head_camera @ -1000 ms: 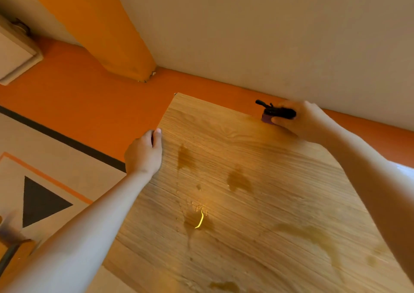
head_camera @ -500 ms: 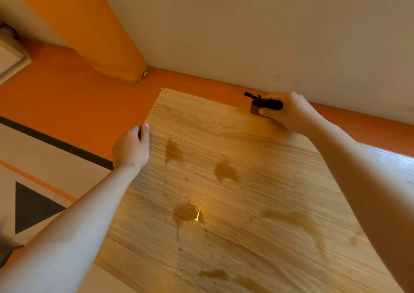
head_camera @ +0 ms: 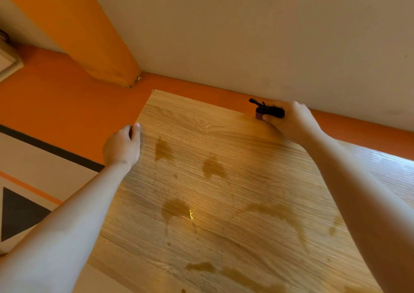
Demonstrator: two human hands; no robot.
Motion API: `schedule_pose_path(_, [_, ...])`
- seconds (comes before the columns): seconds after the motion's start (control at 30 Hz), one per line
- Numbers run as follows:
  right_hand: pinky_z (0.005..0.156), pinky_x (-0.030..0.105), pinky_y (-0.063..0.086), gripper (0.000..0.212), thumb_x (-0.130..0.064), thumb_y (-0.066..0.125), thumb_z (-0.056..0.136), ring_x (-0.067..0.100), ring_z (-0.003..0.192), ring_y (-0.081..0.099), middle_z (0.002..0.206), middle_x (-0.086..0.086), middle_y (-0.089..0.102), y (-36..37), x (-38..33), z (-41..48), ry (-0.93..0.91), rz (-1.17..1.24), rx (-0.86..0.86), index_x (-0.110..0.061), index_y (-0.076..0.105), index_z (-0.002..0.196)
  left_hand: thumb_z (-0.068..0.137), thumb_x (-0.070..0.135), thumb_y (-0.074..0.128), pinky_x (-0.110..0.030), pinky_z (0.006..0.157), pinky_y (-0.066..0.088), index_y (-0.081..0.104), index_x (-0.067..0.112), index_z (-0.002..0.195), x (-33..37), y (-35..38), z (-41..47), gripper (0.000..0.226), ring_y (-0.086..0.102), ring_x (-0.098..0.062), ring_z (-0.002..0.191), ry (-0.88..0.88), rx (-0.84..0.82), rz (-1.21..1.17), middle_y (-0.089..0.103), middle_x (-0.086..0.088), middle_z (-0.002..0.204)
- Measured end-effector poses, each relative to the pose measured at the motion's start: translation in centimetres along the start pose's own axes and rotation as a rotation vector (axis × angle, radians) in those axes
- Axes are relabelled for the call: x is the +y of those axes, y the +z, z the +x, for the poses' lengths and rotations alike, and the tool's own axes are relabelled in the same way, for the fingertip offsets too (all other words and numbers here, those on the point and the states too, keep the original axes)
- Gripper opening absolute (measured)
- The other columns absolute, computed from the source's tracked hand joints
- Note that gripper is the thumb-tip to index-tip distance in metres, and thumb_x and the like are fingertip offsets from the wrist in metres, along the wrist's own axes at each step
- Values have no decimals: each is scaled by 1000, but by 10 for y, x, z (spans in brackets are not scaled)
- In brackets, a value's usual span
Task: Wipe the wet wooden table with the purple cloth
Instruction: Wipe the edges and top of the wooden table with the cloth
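While the left hand (head_camera: 122,146) grips the left edge of the wooden table (head_camera: 246,180), the right hand (head_camera: 291,121) clasps a black-topped purple bottle (head_camera: 270,111) at its far edge.

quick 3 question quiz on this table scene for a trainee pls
1. True or false: the left hand holds the table by its left edge.
2. What does the right hand grip? A) a small black-and-purple object B) a glass C) nothing
3. Fill in: the table shows several ___ patches.

Key: 1 true; 2 A; 3 wet
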State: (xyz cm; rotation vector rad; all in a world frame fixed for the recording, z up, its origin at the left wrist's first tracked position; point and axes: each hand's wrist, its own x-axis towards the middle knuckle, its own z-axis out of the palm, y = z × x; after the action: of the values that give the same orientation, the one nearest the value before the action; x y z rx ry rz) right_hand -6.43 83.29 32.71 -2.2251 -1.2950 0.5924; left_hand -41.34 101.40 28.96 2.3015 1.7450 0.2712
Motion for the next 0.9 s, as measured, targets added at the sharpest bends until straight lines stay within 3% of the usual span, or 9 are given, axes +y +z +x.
schedule_pose_path(0.1, [74, 36, 49, 26, -30, 64, 88, 20, 84, 54, 96, 2, 64, -6, 10, -6, 18, -9, -1, -22, 64, 113, 102, 48, 23, -29, 49, 32, 54, 12, 81, 2, -2, 0, 52, 47, -25, 53, -32, -85, 8, 50, -6, 61])
schedule_pose_path(0.17, [69, 34, 48, 26, -30, 64, 88, 21, 81, 55, 95, 2, 64, -14, 22, -12, 34, -23, -8, -21, 64, 113, 102, 49, 17, -31, 54, 36, 54, 10, 96, 6, -8, 4, 54, 51, -28, 60, -64, -188, 51, 54, -10, 69])
schedule_pose_path(0.23, [62, 31, 43, 24, -30, 63, 88, 20, 77, 54, 91, 1, 63, -23, 34, -23, 58, -32, -4, -20, 64, 109, 102, 47, 18, -39, 67, 44, 47, 8, 121, 18, -18, 6, 52, 58, -35, 83, -68, -229, 152, 60, -17, 97])
schedule_pose_path(0.3, [59, 30, 39, 21, -31, 63, 88, 20, 75, 53, 89, 2, 63, -33, 45, -33, 67, -29, 3, -19, 63, 106, 102, 42, 26, -48, 92, 42, 37, 6, 138, 46, -22, 4, 52, 50, -39, 118, 55, -122, 210, 50, -20, 132])
schedule_pose_path(0.4, [54, 25, 39, 19, -36, 65, 86, 14, 69, 52, 82, -5, 61, -44, 58, -45, 72, 16, 8, -23, 63, 100, 101, 37, 31, -45, 110, 30, 36, 6, 142, 128, -5, -22, 51, 38, -31, 134, 429, -95, 137, 42, -15, 145])
schedule_pose_path(0.47, [51, 24, 36, 18, -39, 66, 84, 6, 65, 50, 75, -10, 58, -50, 68, -52, 87, 34, 27, -24, 62, 94, 101, 36, 32, -39, 112, 25, 38, 10, 141, 195, 20, -47, 48, 35, -24, 135, 649, -198, 109, 41, -8, 145])
schedule_pose_path(0.57, [50, 25, 35, 17, -40, 65, 85, 6, 63, 51, 73, -9, 59, -62, 92, -65, 120, 44, 70, -23, 64, 90, 101, 37, 34, -34, 108, 28, 47, 13, 133, 279, 59, -80, 42, 41, -18, 129, 793, -257, 42, 48, -1, 137])
schedule_pose_path(0.77, [48, 25, 31, 15, -31, 64, 88, 8, 60, 48, 70, -7, 57, -110, 162, -107, 198, 3, 91, -17, 64, 88, 99, 37, 32, -35, 92, 37, 57, 17, 98, 325, 102, -111, 32, 54, -18, 94, 781, -241, -7, 63, 3, 96])
schedule_pose_path(0.9, [55, 29, 37, 21, -31, 65, 87, 17, 73, 53, 85, 1, 62, -125, 183, -120, 230, -41, 85, -14, 66, 98, 94, 40, 32, -35, 89, 36, 58, 18, 92, 324, 100, -110, 34, 54, -18, 89, 766, -212, -40, 63, 4, 90])
